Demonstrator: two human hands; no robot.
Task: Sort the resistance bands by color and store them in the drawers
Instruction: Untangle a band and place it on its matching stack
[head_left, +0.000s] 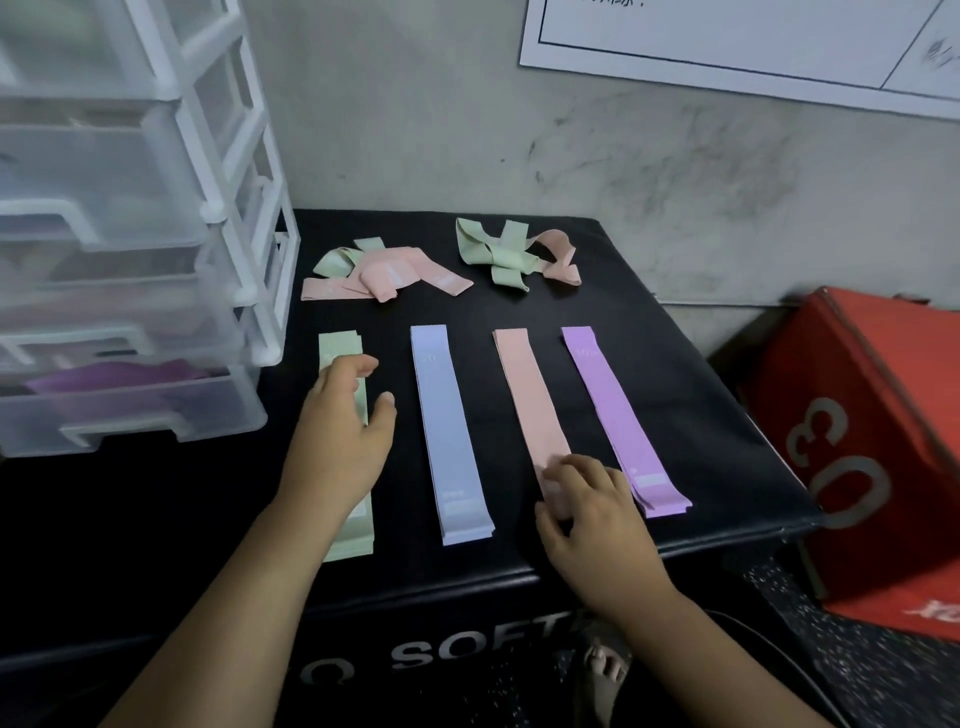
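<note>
1. Our landmark is the black padded box (675, 364) with "SOFT" printed on its front. Everything sits on its top.
2. Four flat stacks of resistance bands lie side by side across the near half of the box top. From the left they are the green stack (340, 349), the blue stack (451, 436), the peach stack (529, 395) and the purple stack (615, 415).
3. On the far half of the box top there are two tangles still unsorted: a mostly peach pile (387, 275) on the left and a mostly green pile (506, 254) on the right.
4. Our left hand (337, 452) is over the middle of the green stack. The fingers are loosely bent, the thumb is spread out, and it isn't gripping anything.
5. Our right hand (592, 514) is at the near end of the peach stack. The fingers are curled down with the tips on the bands. We honestly can't tell if it's pinching them or just pressing.
6. The clear plastic drawer unit (156, 260) stands on the box's left side. Its bottom drawer is pulled out and holds some darker purple bands (119, 379).
7. A red box (872, 441) sits on the floor just off the right side of the black box.
</note>
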